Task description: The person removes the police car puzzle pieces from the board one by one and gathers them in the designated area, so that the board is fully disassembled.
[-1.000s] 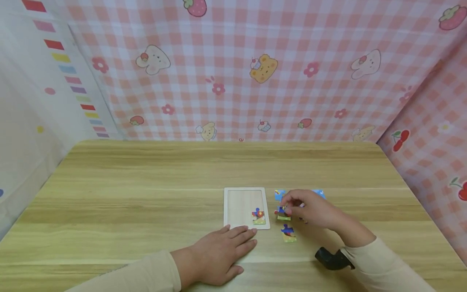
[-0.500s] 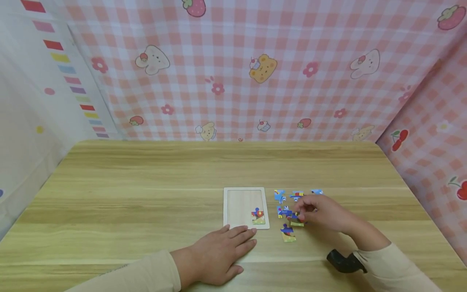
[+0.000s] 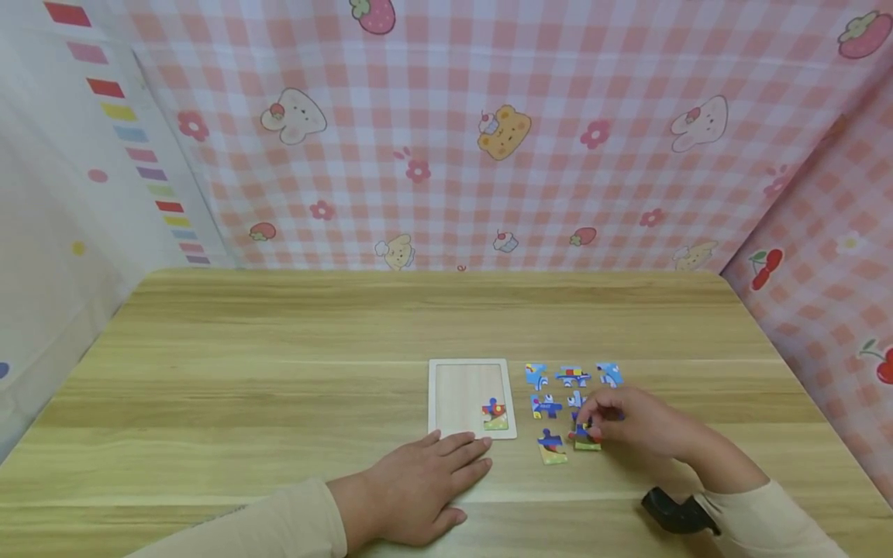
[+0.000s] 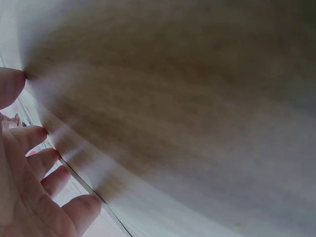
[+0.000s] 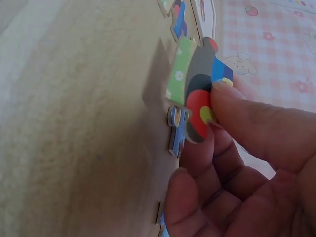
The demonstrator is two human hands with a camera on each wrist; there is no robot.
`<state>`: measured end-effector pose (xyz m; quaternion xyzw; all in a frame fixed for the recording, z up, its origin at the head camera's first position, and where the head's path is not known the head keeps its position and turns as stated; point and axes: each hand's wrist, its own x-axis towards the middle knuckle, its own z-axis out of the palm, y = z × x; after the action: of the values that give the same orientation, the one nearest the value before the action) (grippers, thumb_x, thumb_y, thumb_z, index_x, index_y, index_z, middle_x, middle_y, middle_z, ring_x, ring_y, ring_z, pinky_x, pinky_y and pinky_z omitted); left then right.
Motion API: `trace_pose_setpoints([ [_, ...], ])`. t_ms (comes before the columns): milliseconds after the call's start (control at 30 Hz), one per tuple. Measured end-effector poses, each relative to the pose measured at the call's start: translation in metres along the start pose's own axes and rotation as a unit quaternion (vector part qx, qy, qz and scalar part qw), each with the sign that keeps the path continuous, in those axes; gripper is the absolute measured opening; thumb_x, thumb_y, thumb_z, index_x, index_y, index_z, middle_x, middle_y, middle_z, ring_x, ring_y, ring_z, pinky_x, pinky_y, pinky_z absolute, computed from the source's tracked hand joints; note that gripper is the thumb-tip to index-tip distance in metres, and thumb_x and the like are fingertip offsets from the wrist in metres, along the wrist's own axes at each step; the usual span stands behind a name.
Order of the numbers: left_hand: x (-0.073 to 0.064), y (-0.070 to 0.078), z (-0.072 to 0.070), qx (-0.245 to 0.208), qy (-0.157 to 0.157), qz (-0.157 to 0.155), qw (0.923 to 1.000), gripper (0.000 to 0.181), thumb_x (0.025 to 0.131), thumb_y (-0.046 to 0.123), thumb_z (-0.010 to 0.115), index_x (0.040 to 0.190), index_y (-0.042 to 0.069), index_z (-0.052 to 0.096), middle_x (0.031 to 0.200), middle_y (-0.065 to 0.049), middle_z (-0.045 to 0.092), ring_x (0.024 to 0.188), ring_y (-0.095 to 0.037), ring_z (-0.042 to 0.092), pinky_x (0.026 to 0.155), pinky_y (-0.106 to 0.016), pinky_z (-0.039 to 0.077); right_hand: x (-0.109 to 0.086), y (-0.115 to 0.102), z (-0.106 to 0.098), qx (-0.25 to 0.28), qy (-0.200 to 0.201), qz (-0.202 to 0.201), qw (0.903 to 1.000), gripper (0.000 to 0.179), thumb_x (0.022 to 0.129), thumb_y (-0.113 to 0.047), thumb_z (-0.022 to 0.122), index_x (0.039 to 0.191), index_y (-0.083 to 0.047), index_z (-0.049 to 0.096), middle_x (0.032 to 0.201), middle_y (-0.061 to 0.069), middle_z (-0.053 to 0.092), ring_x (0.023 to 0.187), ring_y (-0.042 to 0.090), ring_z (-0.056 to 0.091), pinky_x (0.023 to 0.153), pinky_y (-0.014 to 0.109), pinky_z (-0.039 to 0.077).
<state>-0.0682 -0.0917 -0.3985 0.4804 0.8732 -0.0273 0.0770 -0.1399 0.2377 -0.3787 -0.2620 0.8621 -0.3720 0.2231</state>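
Between thumb and fingers my right hand (image 3: 635,422) pinches a puzzle piece (image 5: 195,91) with a green strip, a grey band and a red wheel shape. In the right wrist view it is held just off the table. My left hand (image 3: 429,484) lies flat with fingers spread, its fingertips at the lower edge of a pale wooden puzzle frame (image 3: 432,395). One piece (image 3: 495,415) sits in the frame's lower right corner. To the right, several loose pieces lie in rows, among them a blue and yellow-green one (image 3: 551,447) and a blue one (image 3: 546,405). My right fingers partly cover others.
Along the back of the wooden table (image 3: 279,349) hangs a pink checked cloth (image 3: 446,155) with cartoon prints. A black curved object (image 3: 677,511) sits at my right sleeve, just above the tabletop. More patterned cloth borders both sides.
My right hand has moved right and a little nearer with the pinched piece, from the middle-left loose pieces toward the lower right of the group. The left hand stays in place.
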Motion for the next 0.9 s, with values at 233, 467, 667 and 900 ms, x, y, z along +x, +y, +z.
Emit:
trace_pose_setpoints([
  [233,0.000,0.000,0.001,0.002,0.003,0.000,1.0000,0.060,0.099,0.046,0.041,0.151,0.016,0.034,0.157,-0.002,0.029,0.142,-0.019,0.030,0.108,-0.042,0.037,-0.005,0.001,0.002,0.017,-0.013,0.009,0.9997,0.010,0.089,-0.001,0.063,0.093,-0.009,0.067,0.089,-0.004,0.062,0.079,0.004,0.050,0.069,0.022,0.043],
  [467,0.000,0.001,-0.001,-0.001,-0.004,-0.005,1.0000,0.060,0.099,0.047,0.041,0.151,0.017,0.034,0.158,-0.001,0.028,0.143,-0.018,0.028,0.109,-0.041,0.036,-0.007,0.005,0.005,-0.001,-0.012,-0.010,0.9999,0.008,0.088,-0.003,0.064,0.092,-0.009,0.067,0.096,-0.001,0.066,0.083,0.001,0.052,0.070,0.021,0.045],
  [667,0.000,0.001,-0.001,0.005,0.006,0.000,1.0000,0.060,0.098,0.046,0.042,0.150,0.016,0.036,0.157,-0.002,0.030,0.142,-0.019,0.030,0.107,-0.041,0.038,-0.008,0.006,0.008,0.010,-0.004,-0.014,0.9999,0.012,0.083,0.001,0.065,0.093,-0.006,0.066,0.086,-0.002,0.059,0.078,0.001,0.048,0.065,0.021,0.043],
  [900,0.000,0.001,0.000,0.010,0.013,0.003,0.9999,0.059,0.098,0.045,0.043,0.149,0.015,0.037,0.156,-0.002,0.032,0.141,-0.019,0.032,0.106,-0.041,0.039,-0.008,0.007,0.011,-0.009,0.001,-0.011,0.9999,0.015,0.081,0.000,0.069,0.093,-0.007,0.065,0.082,-0.003,0.053,0.075,0.003,0.046,0.064,0.022,0.043],
])
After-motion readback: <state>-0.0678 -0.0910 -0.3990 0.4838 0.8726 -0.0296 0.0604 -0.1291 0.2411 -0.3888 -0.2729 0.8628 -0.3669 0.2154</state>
